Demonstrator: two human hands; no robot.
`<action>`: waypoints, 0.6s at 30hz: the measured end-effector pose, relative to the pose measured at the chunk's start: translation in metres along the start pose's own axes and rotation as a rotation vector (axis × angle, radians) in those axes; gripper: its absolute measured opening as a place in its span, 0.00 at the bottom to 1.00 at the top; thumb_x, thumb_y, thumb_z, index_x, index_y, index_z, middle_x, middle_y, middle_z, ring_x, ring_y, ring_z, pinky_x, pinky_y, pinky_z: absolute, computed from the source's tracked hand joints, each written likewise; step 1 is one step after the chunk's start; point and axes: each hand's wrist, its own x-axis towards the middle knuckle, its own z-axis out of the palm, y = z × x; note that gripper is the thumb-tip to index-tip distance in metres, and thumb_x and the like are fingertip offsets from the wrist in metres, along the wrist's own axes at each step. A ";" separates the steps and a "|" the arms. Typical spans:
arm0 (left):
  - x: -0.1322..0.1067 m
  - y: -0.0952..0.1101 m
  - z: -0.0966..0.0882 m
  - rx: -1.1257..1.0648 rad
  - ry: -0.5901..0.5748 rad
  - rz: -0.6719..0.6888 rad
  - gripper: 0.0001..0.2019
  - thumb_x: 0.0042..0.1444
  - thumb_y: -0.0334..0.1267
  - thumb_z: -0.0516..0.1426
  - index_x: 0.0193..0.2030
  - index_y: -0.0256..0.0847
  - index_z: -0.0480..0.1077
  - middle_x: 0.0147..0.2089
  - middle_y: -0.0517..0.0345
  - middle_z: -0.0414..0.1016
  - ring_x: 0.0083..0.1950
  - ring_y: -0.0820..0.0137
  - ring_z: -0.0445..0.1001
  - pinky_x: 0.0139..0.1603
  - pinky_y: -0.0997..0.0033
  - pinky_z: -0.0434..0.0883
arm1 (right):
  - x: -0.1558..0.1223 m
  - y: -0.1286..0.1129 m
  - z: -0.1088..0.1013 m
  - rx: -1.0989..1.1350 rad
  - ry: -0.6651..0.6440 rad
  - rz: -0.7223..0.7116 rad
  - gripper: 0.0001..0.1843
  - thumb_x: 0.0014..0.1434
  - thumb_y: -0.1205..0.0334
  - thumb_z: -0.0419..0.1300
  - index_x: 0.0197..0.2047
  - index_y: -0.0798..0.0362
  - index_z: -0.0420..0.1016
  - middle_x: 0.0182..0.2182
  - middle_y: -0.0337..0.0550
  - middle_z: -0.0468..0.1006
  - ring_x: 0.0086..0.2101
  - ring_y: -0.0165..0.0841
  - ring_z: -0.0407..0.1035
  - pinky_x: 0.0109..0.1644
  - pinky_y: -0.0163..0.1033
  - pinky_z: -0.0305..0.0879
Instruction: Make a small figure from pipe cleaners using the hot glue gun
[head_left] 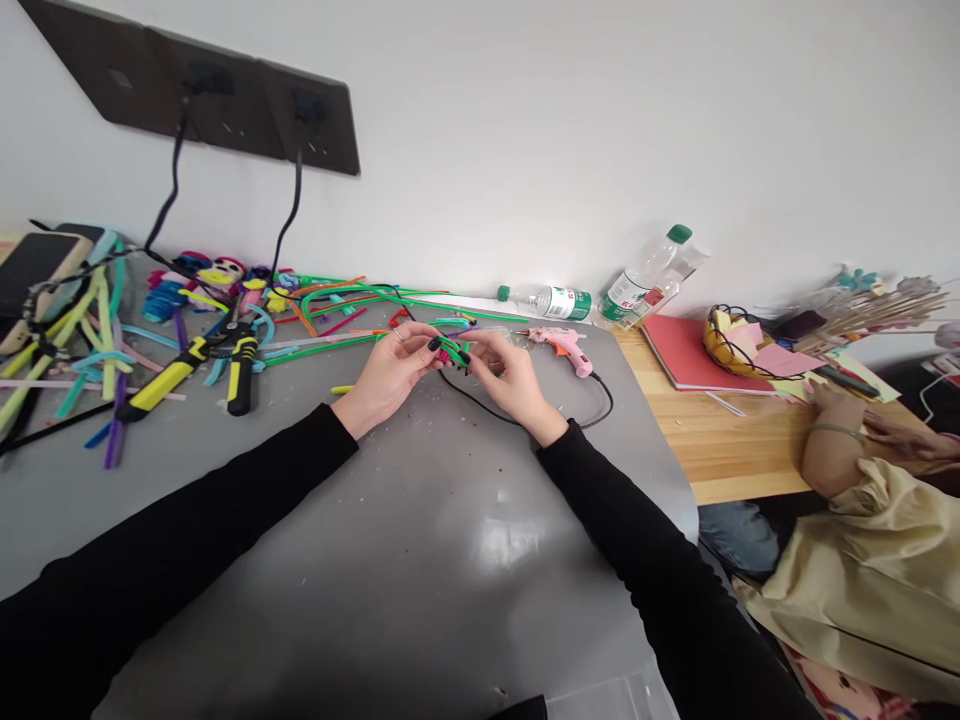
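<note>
Green chenille over a thin wire core: a short, bent pipe cleaner [452,351] is held just above the grey table [450,560], at its far middle. The left hand [386,375] and right hand [510,380] meet on it, each pinching one end between thumb and fingertips, the other fingers loosely curled. A small pink bit shows within the bend; what it is cannot be told.

Risks, as judged from this view:
- The piece is short and fuzzy, so it could slip out of the pinch if the wire springs back.
- A cut wire end may prick a fingertip.
- The black cord [525,415] loops right under the right wrist. A sleeve catching it could drag the glue gun [561,345], which lies at 2 o'clock from the hands. Whether its nozzle is hot cannot be told.

Surroundings:
- At 9 o'clock lie cutters [240,370] with yellow-and-black rubber grips.
- From 9 to 11 o'clock spreads a heap [315,300] of soft stems, straight, hooked and coiled, in many colours.
- At 1 o'clock two clear plastic bottles [551,300] lie on their sides by the wall.
- At 3 o'clock a wooden table [720,440] carries a red book [679,350] and a wire basket [731,345].
- A co-worker's arm [832,450] rests on the wooden table.

The grey table looks smooth and glossy, and is speckled with fine clippings.
</note>
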 end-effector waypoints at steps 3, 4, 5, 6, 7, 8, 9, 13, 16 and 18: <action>0.000 0.000 0.001 0.003 0.013 -0.014 0.24 0.38 0.43 0.80 0.37 0.40 0.77 0.33 0.60 0.81 0.34 0.73 0.79 0.40 0.72 0.77 | 0.000 0.002 0.000 -0.051 -0.021 -0.036 0.13 0.70 0.62 0.58 0.55 0.52 0.78 0.32 0.41 0.81 0.29 0.30 0.71 0.36 0.36 0.68; -0.001 0.000 0.001 0.006 0.015 -0.018 0.24 0.37 0.44 0.80 0.37 0.40 0.77 0.33 0.60 0.81 0.33 0.73 0.79 0.39 0.73 0.77 | 0.000 0.002 0.000 -0.064 -0.025 -0.045 0.13 0.70 0.62 0.58 0.54 0.53 0.79 0.33 0.42 0.81 0.29 0.30 0.71 0.36 0.36 0.69; -0.001 0.001 0.002 0.009 0.014 -0.023 0.24 0.37 0.44 0.80 0.37 0.40 0.77 0.33 0.60 0.81 0.33 0.73 0.79 0.39 0.73 0.77 | 0.000 0.003 0.000 -0.077 -0.025 -0.051 0.13 0.71 0.62 0.57 0.54 0.53 0.79 0.33 0.43 0.82 0.29 0.30 0.71 0.37 0.37 0.69; -0.001 0.001 0.002 0.012 0.014 -0.026 0.24 0.37 0.44 0.80 0.37 0.40 0.77 0.33 0.60 0.81 0.33 0.73 0.79 0.39 0.73 0.77 | 0.000 0.004 0.000 -0.089 -0.023 -0.057 0.13 0.71 0.62 0.57 0.54 0.53 0.80 0.34 0.43 0.82 0.30 0.30 0.72 0.37 0.37 0.70; -0.001 0.001 0.002 0.014 0.016 -0.029 0.24 0.37 0.44 0.80 0.37 0.40 0.77 0.33 0.60 0.82 0.33 0.73 0.79 0.39 0.73 0.77 | 0.000 0.006 0.000 -0.101 -0.019 -0.068 0.13 0.71 0.62 0.57 0.54 0.52 0.80 0.35 0.44 0.83 0.30 0.30 0.72 0.37 0.37 0.70; -0.001 0.001 0.002 0.017 0.017 -0.033 0.24 0.37 0.44 0.80 0.37 0.40 0.77 0.33 0.60 0.82 0.33 0.73 0.79 0.39 0.73 0.77 | 0.000 0.007 0.000 -0.113 -0.012 -0.082 0.13 0.71 0.62 0.57 0.53 0.52 0.80 0.36 0.44 0.83 0.30 0.30 0.71 0.37 0.36 0.70; -0.001 0.001 0.002 0.020 0.017 -0.038 0.24 0.37 0.44 0.80 0.37 0.40 0.77 0.33 0.59 0.82 0.33 0.73 0.79 0.39 0.73 0.77 | -0.001 0.008 0.001 -0.128 -0.002 -0.097 0.13 0.71 0.62 0.56 0.52 0.52 0.81 0.36 0.44 0.83 0.29 0.30 0.70 0.36 0.36 0.69; -0.001 0.001 0.001 0.041 0.010 -0.062 0.23 0.38 0.42 0.80 0.37 0.39 0.77 0.34 0.58 0.83 0.33 0.73 0.79 0.40 0.72 0.77 | -0.001 0.011 0.001 -0.190 0.007 -0.134 0.11 0.71 0.62 0.56 0.47 0.52 0.82 0.34 0.43 0.81 0.27 0.29 0.66 0.34 0.36 0.65; 0.000 0.001 0.000 0.044 0.011 -0.072 0.22 0.38 0.42 0.80 0.36 0.39 0.77 0.33 0.58 0.83 0.33 0.72 0.79 0.40 0.71 0.77 | 0.000 0.011 0.000 -0.198 0.003 -0.144 0.11 0.71 0.63 0.57 0.46 0.52 0.81 0.34 0.43 0.81 0.27 0.29 0.65 0.34 0.36 0.64; 0.000 0.002 0.000 0.044 0.007 -0.083 0.23 0.37 0.43 0.80 0.35 0.39 0.77 0.32 0.59 0.83 0.33 0.72 0.79 0.40 0.71 0.77 | 0.000 0.010 0.000 -0.191 0.014 -0.150 0.10 0.70 0.64 0.57 0.45 0.52 0.81 0.32 0.42 0.79 0.26 0.28 0.63 0.33 0.35 0.63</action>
